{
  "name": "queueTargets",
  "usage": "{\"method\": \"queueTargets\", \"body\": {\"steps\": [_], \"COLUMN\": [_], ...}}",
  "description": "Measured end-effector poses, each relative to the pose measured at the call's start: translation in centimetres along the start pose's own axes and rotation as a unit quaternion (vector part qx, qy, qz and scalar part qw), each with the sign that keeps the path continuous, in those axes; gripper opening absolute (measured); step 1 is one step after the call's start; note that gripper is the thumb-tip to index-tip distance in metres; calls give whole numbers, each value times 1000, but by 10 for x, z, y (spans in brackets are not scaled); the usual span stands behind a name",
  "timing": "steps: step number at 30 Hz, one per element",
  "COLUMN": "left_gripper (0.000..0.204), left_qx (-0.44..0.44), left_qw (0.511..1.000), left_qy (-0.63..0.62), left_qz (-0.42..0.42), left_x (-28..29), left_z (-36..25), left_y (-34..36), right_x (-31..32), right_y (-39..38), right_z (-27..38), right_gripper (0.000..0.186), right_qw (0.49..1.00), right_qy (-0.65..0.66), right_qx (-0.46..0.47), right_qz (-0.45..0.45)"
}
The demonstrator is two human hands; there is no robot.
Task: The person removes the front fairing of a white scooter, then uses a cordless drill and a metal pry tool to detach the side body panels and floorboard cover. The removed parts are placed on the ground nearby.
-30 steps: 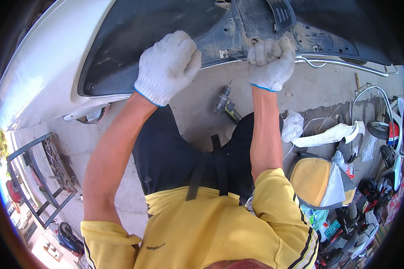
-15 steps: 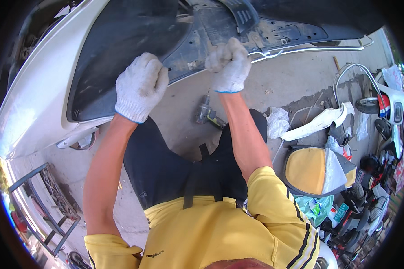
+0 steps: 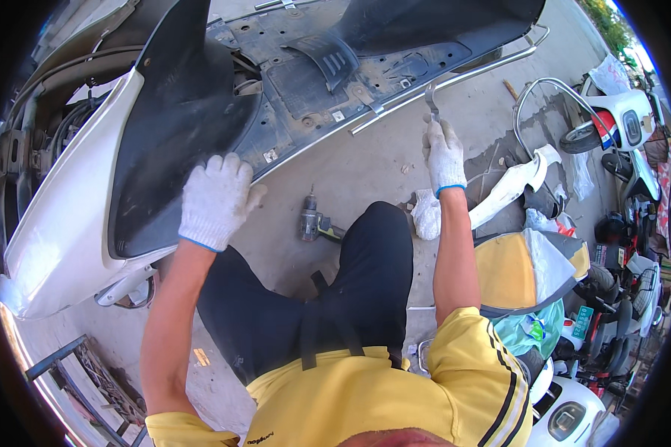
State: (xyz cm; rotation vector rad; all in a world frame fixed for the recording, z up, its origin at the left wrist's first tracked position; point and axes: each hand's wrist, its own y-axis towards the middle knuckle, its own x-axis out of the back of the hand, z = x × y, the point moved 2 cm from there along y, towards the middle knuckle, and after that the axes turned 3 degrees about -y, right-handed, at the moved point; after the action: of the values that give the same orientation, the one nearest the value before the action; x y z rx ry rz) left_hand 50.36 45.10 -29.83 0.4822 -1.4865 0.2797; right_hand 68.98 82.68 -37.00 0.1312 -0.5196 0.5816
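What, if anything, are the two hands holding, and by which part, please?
The right hand grips a small curved metal piece by its near end; its exact kind is unclear. The left hand holds nothing visible.

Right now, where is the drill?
Head view: the drill lies on the ground just left of centre, between the left hand and the right knee.

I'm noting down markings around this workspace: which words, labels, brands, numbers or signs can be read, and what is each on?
I won't copy out words or numbers, but this is where they stand:
Yellow shirt: small dark lettering, toward the picture's lower left.
Green plate, at the right: small pale characters.
Teal plastic bag: a small blue-and-green patch shows there; any print is too small to read.
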Motion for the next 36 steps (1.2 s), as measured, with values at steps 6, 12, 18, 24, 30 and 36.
{"method": "queueTargets", "body": {"steps": [6,12,18,24,30,36], "left_gripper": [56,57,56,56,53,59], "left_qx": [7,32,32,40,31,31], "left_qw": [995,997,997,997,997,998], "left_qy": [-94,-71,-68,-70,-75,-59], "left_qz": [-27,-17,-16,18,-5,-1], "left_x": [-49,-62,-65,-62,-62,-65], "left_z": [-18,-26,-24,-25,-25,-27], "left_y": [51,71,71,75,74,76], "right_x": [43,52,30,-21,-101,-146], "right_y": [33,78,84,58,38,46], "right_z": [23,45,58,54,43,75], "right_gripper": [41,38,30,15,19,22], "right_qw": [904,842,922,869,644,535], "right_qy": [-406,-511,-216,308,652,767], "right_qx": [134,97,-202,-349,-394,-351], "right_qz": [34,145,251,166,67,-46]}}
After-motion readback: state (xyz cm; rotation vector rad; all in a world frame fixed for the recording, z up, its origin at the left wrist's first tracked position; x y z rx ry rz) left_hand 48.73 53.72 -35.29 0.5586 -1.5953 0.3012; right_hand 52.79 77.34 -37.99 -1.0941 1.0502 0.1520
